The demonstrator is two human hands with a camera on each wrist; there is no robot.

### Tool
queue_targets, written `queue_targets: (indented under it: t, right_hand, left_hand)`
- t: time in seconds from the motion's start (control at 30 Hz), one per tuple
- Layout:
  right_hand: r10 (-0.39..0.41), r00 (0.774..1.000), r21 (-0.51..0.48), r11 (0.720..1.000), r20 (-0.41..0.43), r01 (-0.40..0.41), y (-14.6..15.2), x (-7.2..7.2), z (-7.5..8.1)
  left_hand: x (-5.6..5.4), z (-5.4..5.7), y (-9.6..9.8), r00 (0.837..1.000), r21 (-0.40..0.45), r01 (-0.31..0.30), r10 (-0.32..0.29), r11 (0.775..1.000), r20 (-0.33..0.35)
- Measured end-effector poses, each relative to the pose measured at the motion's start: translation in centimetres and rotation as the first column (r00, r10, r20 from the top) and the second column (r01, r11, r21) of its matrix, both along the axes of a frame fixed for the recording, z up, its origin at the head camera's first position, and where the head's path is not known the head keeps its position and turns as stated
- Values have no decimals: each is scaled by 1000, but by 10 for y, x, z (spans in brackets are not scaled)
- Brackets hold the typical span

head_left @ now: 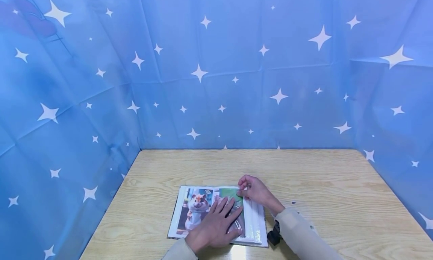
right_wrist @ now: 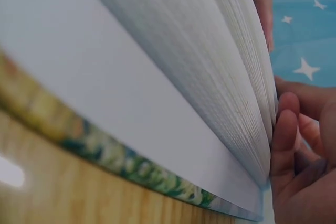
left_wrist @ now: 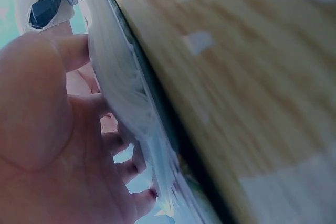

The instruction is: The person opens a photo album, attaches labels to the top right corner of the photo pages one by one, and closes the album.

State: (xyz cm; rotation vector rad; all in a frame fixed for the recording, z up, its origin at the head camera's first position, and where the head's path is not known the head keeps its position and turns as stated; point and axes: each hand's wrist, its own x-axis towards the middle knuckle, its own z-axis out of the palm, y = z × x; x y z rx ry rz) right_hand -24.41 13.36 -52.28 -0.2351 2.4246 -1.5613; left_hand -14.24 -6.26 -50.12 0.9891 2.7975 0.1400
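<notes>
A photo album (head_left: 256, 224) lies spread on the table, with a hamster picture (head_left: 196, 213) on its left page. On the right page, a clear sleeve over a picture with a green top (head_left: 227, 192) is partly covered by my left hand (head_left: 218, 223). That hand rests flat there, fingers spread; the left wrist view shows its palm (left_wrist: 79, 145) beside the page edges (left_wrist: 113, 61). My right hand (head_left: 256, 192) pinches at the right page's upper outer corner. In the right wrist view, its curled fingers (right_wrist: 286, 142) meet the thick stack of pages (right_wrist: 210, 72).
The wood-grain table (head_left: 162, 169) extends around the album. A small dark speck (head_left: 293, 202) lies right of the right hand. A black strap device (head_left: 274, 233) is on the right wrist. Blue star-patterned cloth (head_left: 236, 113) hangs behind and at both sides.
</notes>
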Motion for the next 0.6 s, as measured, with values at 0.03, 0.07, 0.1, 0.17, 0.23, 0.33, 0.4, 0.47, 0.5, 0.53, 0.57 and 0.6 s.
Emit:
queue_targets:
  t: [0.03, 0.07, 0.1, 0.17, 0.23, 0.33, 0.4, 0.47, 0.5, 0.53, 0.57, 0.6]
  right_hand:
    - [0, 1000, 1, 1000, 0, 0, 0, 0, 0]
    - [0, 1000, 0, 1000, 1, 0, 0, 0, 0]
    - [-2, 1000, 3, 1000, 2, 2, 0, 0, 0]
    - [-3, 1000, 3, 1000, 4, 3, -1, 0, 1]
    - [-4, 1000, 4, 1000, 4, 4, -2, 1, 2]
    - [-9, 1000, 8, 1000, 9, 9, -2, 1, 2]
    - [-8, 1000, 7, 1000, 11, 8, -2, 1, 2]
    - [-11, 1000, 10, 1000, 12, 11, -2, 1, 3]
    - [-12, 1000, 12, 1000, 11, 12, -2, 2, 3]
    - [-13, 1000, 12, 1000, 11, 13, -2, 2, 3]
    - [-16, 1000, 11, 1000, 12, 16, -2, 3, 3]
    - [-19, 1000, 12, 1000, 12, 19, -3, 4, 3]
  left_hand:
    - [0, 0, 0, 1000, 0, 0, 0, 1000, 1]
    - [0, 0, 0, 1000, 0, -1, 1, 1000, 1]
    - [0, 0, 0, 1000, 1, -1, 1, 1000, 1]
    - [1, 1, 0, 1000, 1, -2, 2, 1000, 0]
    - [1, 0, 0, 1000, 1, -1, 1, 1000, -1]
    - [1, 1, 0, 1000, -2, -3, 3, 1000, 1]
    - [1, 0, 0, 1000, -3, -3, 3, 1000, 2]
    - [1, 0, 0, 1000, -3, -3, 3, 1000, 1]
    - [1, 0, 0, 1000, -2, -2, 2, 1000, 1]
    - [1, 0, 0, 1000, -2, -2, 2, 1000, -1]
    - [1, 0, 0, 1000, -2, -1, 1, 1000, -4]
    - [1, 0, 0, 1000, -1, -1, 1, 1000, -5]
